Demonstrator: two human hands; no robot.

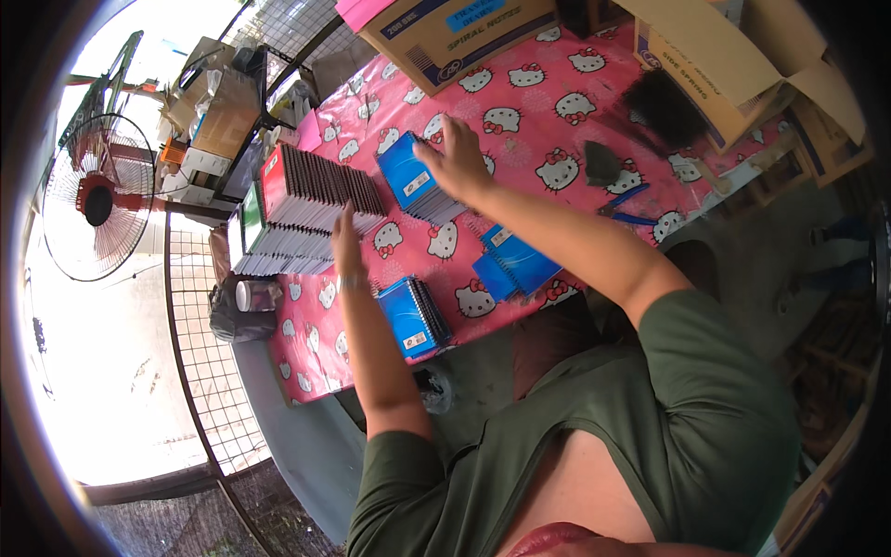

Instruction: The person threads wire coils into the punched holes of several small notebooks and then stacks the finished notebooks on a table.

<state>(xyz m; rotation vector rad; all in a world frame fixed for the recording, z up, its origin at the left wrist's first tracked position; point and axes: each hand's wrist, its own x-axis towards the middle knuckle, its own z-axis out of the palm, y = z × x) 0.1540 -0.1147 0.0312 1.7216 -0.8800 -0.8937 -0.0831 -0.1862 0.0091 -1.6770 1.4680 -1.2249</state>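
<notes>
My right hand (455, 169) is at the right edge of a stack of blue spiral notebooks (405, 173), its thumb over the top cover and its fingers stretched out. My left hand (347, 243) stands edge-on beside a tall stack of red-covered spiral notebooks (311, 190), fingers straight and nothing seen in them. Whether it touches that stack is hard to tell. Green-covered notebooks (252, 223) are piled against the red ones. A small stack of blue notebooks (408, 320) lies near the front edge by my left forearm. More blue notebooks (520, 262) lie beneath my right forearm, partly hidden.
A pink cartoon-print cloth covers the table (501, 121). Cardboard boxes (455, 37) stand at the back, with an open carton (705, 74) at the right. Nearby are a black brush-like thing (661, 107) and a blue-handled tool (631, 206). A fan (97, 200) stands at the left.
</notes>
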